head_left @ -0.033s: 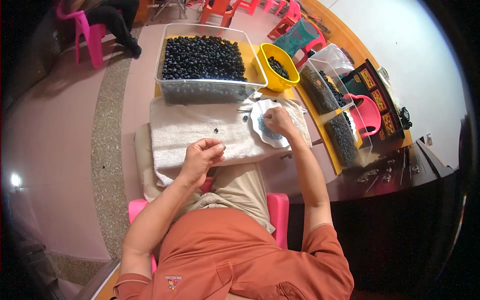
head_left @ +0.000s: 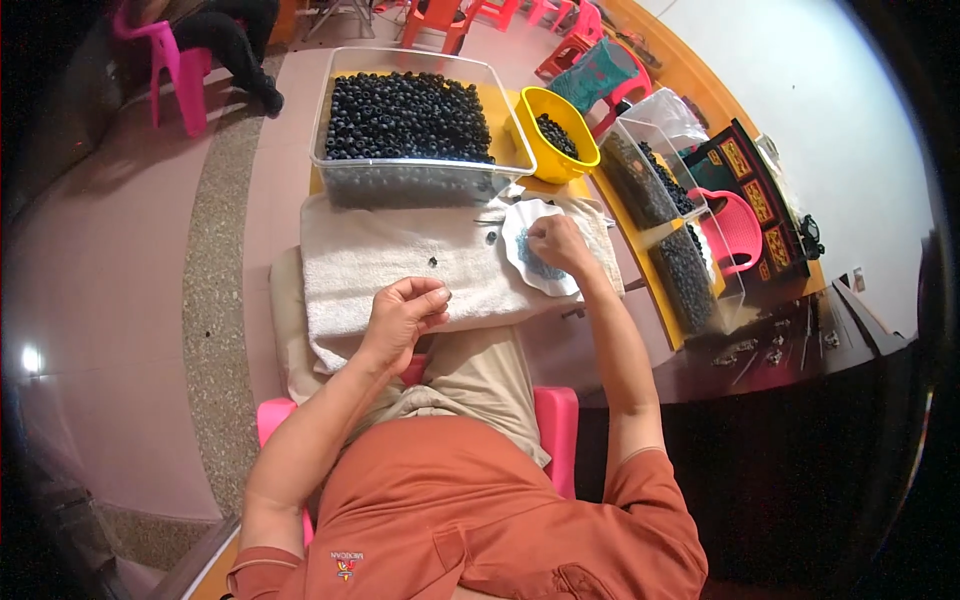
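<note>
Above the near edge of a white towel, my left hand is closed in a pinch. A tiny dark bit shows at its fingertips, too small to name. My right hand reaches into a white dish with a wavy rim. Its fingers are pressed together over small light-blue bits in the dish, and what they hold, if anything, is hidden. One small black round piece lies on the towel left of the dish. Another little dark piece rests beyond my left hand.
Behind the towel stands a clear plastic bin full of black round pieces, beside a yellow basin with more. Clear containers of dark pieces and a pink basket are at right. A seated person's leg shows at far left.
</note>
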Motion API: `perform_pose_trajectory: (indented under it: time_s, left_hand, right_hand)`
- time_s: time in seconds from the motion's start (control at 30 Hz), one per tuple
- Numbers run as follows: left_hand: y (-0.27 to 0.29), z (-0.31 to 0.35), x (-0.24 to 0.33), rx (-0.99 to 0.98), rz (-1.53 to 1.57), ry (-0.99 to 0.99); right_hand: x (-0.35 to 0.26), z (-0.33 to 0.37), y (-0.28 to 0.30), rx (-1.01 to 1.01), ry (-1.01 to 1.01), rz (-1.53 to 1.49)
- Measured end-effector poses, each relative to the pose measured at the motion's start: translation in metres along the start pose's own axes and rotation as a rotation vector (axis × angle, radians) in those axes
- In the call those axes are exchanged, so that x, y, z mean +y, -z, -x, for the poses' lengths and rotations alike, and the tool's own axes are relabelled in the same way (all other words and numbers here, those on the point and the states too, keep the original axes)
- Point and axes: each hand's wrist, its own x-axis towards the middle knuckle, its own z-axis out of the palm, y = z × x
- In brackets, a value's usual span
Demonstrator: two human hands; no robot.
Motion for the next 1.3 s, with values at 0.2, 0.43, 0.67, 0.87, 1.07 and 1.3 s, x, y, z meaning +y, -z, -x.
perform_pose_trajectory:
  time_s: [0.2,0.43,0.67,0.87,1.07,1.3]
  left_hand:
    - [-0.004,0.003,0.002,0.013,-0.02,0.003]
    - [-0.002,0.001,-0.002,-0.005,-0.003,0.002]
    - [-0.003,0.002,-0.002,-0.013,-0.007,0.012]
    - [-0.003,0.002,-0.005,-0.088,-0.103,0.006]
    - [-0.001,0.0,-0.007,-0.123,-0.1,-0.021]
    - [-0.002,-0.001,-0.009,-0.128,-0.074,-0.016]
  right_hand:
    - [0.004,0.007,0.0,0.051,0.045,-0.081]
    - [0.004,0.007,0.0,-0.004,0.084,-0.019]
    - [0.003,0.007,0.0,-0.071,0.088,0.042]
    - [0.0,0.009,0.0,-0.075,0.097,0.105]
    - [0.003,0.01,-0.001,-0.046,0.131,0.088]
    - [0.001,0.01,0.003,-0.088,0.08,0.088]
